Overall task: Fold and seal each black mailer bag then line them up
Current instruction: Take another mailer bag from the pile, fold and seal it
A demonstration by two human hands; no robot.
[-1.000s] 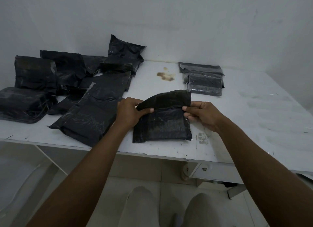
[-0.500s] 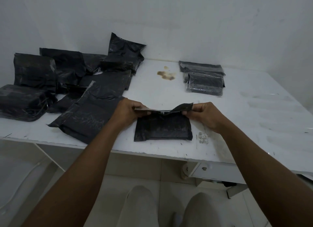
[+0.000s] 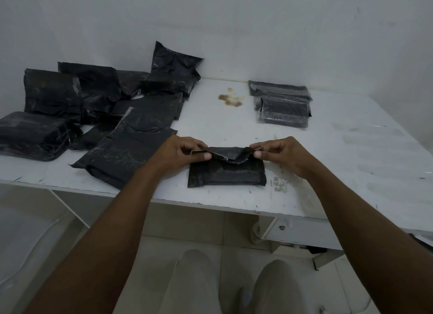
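With left hand (image 3: 180,152) and right hand (image 3: 282,152) pinching its corners, the flap (image 3: 225,152) of the small black plastic mailer bag (image 3: 227,174) has come down, probably ready for sealing.

The flap (image 3: 225,152) of the mailer bag (image 3: 226,173) covers that bag's far edge, and whether its seal strip is bare is too small to tell. The flap's two corners are hidden inside the grip of the left hand (image 3: 178,149) and of the right hand (image 3: 281,151). In the pile of bags (image 3: 131,131) the bags overlap, so their number cannot be told. The leftmost bag (image 3: 30,135) is cut by the picture's edge. The far stack (image 3: 282,107) hides its lower bags. The desk (image 3: 351,161) runs out at both sides, and both forearms leave at the bottom.
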